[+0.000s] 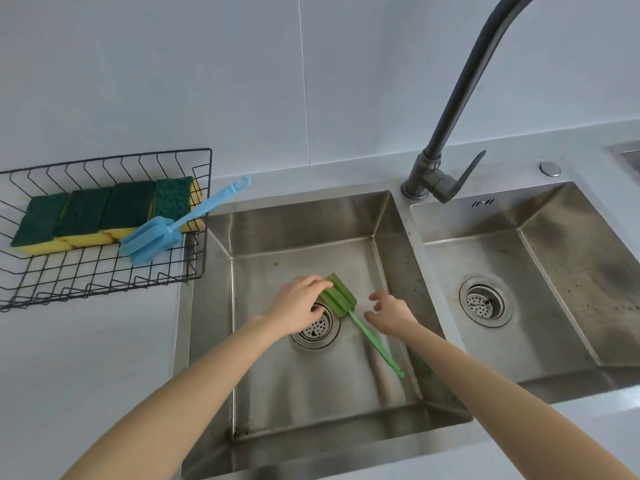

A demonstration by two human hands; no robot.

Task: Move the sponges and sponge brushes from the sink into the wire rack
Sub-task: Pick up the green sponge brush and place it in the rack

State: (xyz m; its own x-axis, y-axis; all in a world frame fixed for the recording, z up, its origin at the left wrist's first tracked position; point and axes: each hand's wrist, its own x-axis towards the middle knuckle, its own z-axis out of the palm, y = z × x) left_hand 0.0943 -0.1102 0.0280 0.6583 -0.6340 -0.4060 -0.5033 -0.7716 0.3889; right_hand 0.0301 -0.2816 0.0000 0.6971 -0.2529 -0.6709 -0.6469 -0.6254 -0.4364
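Note:
A green sponge brush [341, 299] lies on the floor of the left sink basin [304, 220], its handle pointing toward the front right. My left hand [299, 304] rests on the brush's sponge head, fingers curled over its far end. My right hand [389, 313] hovers open just right of the handle, touching nothing. On the counter to the left stands the black wire rack [194, 268]. It holds several green-and-yellow sponges [104, 213] in a row and a blue sponge brush [156, 239] whose handle sticks out over the rack's right wall.
A round drain strainer [317, 329] sits under my left hand. The dark faucet [436, 174] rises between the two basins. The right basin [561, 271] has its own drain [485, 301]. A white tiled wall stands behind.

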